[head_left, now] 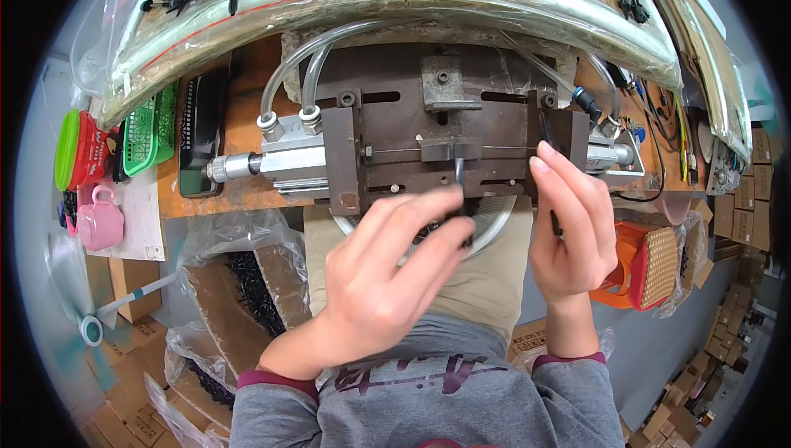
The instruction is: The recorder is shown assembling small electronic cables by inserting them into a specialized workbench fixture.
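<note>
Head view: left hand just below steel jig, fingers pinched on small black clip at jig's centre slot. Right hand at jig's right end, fingers closed on thin black strip (partly hidden). Clip probably light, stiff plastic, slippery; best gripped by sides. Pink mug far left of jig, on desk.

Worn orange-brown wooden surface under even light; grey floor below, crowded with cardboard boxes at right and lower left; plastic-lined cartons beside the seat; pink mug, green basket and lidded red container at left edge.
</note>
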### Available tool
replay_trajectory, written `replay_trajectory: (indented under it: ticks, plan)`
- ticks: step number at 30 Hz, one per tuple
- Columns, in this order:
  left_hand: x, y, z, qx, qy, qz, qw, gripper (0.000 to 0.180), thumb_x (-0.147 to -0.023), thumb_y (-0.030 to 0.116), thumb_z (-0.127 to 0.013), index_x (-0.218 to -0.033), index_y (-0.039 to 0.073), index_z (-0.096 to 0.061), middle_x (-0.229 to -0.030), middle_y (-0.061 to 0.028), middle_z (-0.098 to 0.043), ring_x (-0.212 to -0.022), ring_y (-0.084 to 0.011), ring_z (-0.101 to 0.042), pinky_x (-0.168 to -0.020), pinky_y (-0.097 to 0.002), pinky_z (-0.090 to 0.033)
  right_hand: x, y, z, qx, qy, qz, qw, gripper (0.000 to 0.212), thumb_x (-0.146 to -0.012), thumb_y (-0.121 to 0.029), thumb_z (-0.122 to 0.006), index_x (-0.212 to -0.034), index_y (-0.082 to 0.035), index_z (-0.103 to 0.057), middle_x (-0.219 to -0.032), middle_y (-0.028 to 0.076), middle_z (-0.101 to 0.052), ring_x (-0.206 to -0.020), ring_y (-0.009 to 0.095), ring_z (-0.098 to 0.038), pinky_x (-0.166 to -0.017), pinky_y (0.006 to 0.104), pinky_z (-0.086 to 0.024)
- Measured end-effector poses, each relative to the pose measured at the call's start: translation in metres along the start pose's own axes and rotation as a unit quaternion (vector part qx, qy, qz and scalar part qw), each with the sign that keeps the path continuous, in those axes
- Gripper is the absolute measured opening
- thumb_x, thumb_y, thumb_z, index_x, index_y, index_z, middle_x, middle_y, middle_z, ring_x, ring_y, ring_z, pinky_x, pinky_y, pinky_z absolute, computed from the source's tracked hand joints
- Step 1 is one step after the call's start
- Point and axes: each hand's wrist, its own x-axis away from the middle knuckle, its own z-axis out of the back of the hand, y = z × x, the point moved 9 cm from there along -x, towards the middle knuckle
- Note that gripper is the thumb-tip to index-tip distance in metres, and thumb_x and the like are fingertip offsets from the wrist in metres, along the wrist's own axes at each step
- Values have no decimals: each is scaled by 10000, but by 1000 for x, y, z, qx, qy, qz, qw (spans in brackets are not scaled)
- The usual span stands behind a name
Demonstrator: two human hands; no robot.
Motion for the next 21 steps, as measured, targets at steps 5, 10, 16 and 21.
replay_trajectory:
  ticks: [5,10,16,21]
  plan:
    - [4,-7,-24,-114,-41,-25,992,291,-691,46,-785,-965,6,-697,-1275,-164,-671,-862,-253,-702,-753,-344,-573,4,0,0,-1,2,-12,1000,371,-730,139,-717,-1093,66,-704,-1083,188,-710,-894,298,-697,-744,351,-574]
    - [-6,-7,-28,-152,-72,-16,986,279,-694,58,-784,-957,17,-699,-1276,-154,-677,-750,-210,-707,-706,-320,-566,4,5,5,-81,-5,-46,996,431,-852,-92,-743,-1219,102,-626,-1196,233,-660,-1061,317,-669,-861,388,-567]
    - [-9,-5,-26,-174,-101,-19,979,289,-708,114,-812,-968,38,-712,-1261,-133,-689,-689,-194,-688,-645,-304,-549,9,17,8,-179,-9,-109,978,482,-834,-22,-735,-1271,97,-571,-1262,268,-617,-1094,322,-673,-945,397,-555]
    - [-45,0,11,-83,-65,-21,994,316,-752,149,-838,-1044,77,-742,-1112,-108,-745,-832,-221,-734,-696,-288,-571,10,6,-2,-178,-94,-130,971,379,-738,48,-811,-1093,49,-678,-1284,244,-618,-1032,285,-689,-878,352,-575]
